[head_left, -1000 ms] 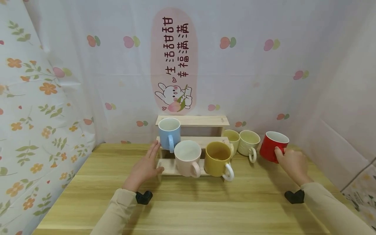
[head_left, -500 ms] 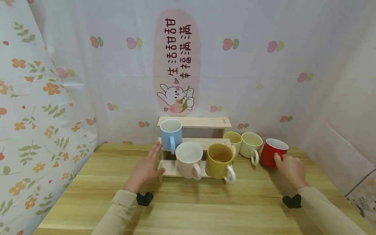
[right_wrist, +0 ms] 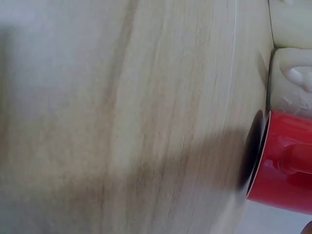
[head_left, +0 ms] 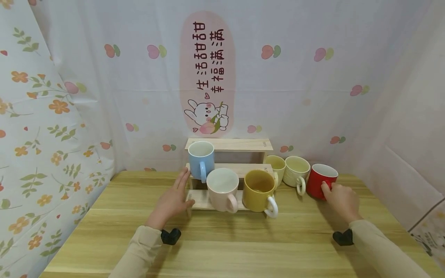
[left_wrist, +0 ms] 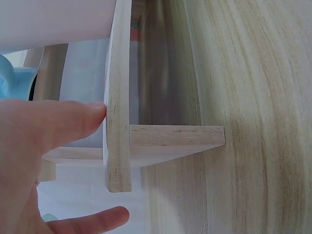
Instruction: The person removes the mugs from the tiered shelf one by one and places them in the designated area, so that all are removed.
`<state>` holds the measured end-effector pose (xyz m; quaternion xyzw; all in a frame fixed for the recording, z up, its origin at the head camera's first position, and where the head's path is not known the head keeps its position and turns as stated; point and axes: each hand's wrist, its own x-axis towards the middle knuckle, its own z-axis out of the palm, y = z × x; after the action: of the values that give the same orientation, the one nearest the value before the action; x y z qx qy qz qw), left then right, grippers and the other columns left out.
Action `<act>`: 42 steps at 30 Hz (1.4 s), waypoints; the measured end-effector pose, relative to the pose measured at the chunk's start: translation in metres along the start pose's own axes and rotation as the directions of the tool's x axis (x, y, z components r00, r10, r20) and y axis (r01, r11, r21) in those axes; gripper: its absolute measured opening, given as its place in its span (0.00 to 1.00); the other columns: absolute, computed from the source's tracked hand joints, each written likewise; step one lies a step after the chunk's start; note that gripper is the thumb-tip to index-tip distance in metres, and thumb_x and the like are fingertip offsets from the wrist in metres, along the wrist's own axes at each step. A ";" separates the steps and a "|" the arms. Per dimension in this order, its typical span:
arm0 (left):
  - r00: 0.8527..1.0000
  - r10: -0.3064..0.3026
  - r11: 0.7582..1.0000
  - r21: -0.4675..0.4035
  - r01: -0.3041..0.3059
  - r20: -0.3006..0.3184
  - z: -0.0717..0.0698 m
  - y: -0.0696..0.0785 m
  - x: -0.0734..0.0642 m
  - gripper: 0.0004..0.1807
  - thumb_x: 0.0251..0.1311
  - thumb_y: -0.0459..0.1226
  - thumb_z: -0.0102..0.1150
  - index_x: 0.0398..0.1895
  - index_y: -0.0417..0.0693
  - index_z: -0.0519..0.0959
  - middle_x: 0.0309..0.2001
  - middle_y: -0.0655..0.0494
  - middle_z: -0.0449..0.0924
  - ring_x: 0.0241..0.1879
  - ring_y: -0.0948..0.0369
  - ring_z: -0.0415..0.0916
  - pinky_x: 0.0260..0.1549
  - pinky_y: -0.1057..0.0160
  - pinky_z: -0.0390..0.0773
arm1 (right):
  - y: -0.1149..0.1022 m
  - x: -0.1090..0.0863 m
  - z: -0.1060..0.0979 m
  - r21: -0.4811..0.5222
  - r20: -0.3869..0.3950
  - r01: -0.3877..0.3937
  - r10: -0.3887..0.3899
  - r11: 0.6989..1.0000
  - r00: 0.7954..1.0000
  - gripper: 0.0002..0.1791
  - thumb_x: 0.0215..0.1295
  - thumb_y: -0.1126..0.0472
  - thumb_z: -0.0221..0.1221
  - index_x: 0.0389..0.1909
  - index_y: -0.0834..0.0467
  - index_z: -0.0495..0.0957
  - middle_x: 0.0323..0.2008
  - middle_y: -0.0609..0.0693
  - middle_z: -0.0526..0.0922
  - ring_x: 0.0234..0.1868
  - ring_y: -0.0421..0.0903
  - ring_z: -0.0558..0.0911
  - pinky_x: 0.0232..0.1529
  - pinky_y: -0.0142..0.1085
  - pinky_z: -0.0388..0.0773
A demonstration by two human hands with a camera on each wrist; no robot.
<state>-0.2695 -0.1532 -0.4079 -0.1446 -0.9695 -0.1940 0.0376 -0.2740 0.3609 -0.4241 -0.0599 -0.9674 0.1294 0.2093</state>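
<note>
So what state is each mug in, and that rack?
Red mug: nearly upright, in right grip
Blue mug: upright, middle tier
Pink mug: upright, bottom tier
Mustard mug: upright, bottom tier
Left pale mug: upright, partly hidden
Right pale mug: upright
Rack: standing, left grip touching

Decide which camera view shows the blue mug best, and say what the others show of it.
The head view: there the blue mug shows its rim, inside, handle and most of its body. The left wrist view catches only part, cut off at the left edge. The right wrist view shows none of it.
</note>
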 end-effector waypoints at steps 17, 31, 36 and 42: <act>1.000 -0.006 1.000 -0.005 0.006 0.009 0.000 0.001 0.000 0.54 0.55 0.45 0.66 0.77 0.48 0.41 0.77 0.52 0.36 0.28 0.57 0.74 0.21 0.64 0.72 | 0.002 0.015 0.006 -0.048 0.162 -0.018 0.026 0.999 0.986 0.29 0.72 0.50 0.41 0.11 0.60 0.67 0.13 0.58 0.72 0.16 0.58 0.73 0.14 0.46 0.67; 1.000 -0.011 1.000 -0.007 0.011 0.013 -0.002 0.002 0.000 0.54 0.55 0.44 0.67 0.76 0.47 0.40 0.77 0.51 0.35 0.24 0.59 0.72 0.20 0.65 0.71 | 0.000 0.026 0.014 -0.046 0.182 -0.040 0.047 0.998 0.982 0.31 0.73 0.49 0.39 0.18 0.67 0.75 0.24 0.75 0.77 0.23 0.71 0.76 0.18 0.55 0.70; 1.000 -0.003 1.000 0.000 0.003 0.010 -0.002 0.004 0.001 0.53 0.55 0.44 0.66 0.76 0.46 0.41 0.77 0.50 0.36 0.25 0.59 0.72 0.21 0.65 0.72 | 0.000 0.030 0.016 -0.039 0.140 -0.030 0.035 0.999 0.990 0.30 0.72 0.50 0.42 0.19 0.69 0.76 0.25 0.77 0.77 0.24 0.73 0.76 0.18 0.57 0.70; 1.000 -0.003 1.000 0.019 0.003 0.004 -0.001 0.004 0.001 0.54 0.54 0.44 0.67 0.76 0.45 0.42 0.77 0.48 0.36 0.29 0.57 0.75 0.26 0.61 0.77 | -0.003 0.034 0.018 -0.049 0.102 -0.019 0.024 0.999 0.994 0.30 0.71 0.51 0.44 0.19 0.70 0.76 0.22 0.77 0.76 0.23 0.74 0.76 0.18 0.58 0.70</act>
<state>-0.2695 -0.1496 -0.4050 -0.1431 -0.9717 -0.1846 0.0365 -0.3129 0.3594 -0.4261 -0.0685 -0.9790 0.1115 0.1563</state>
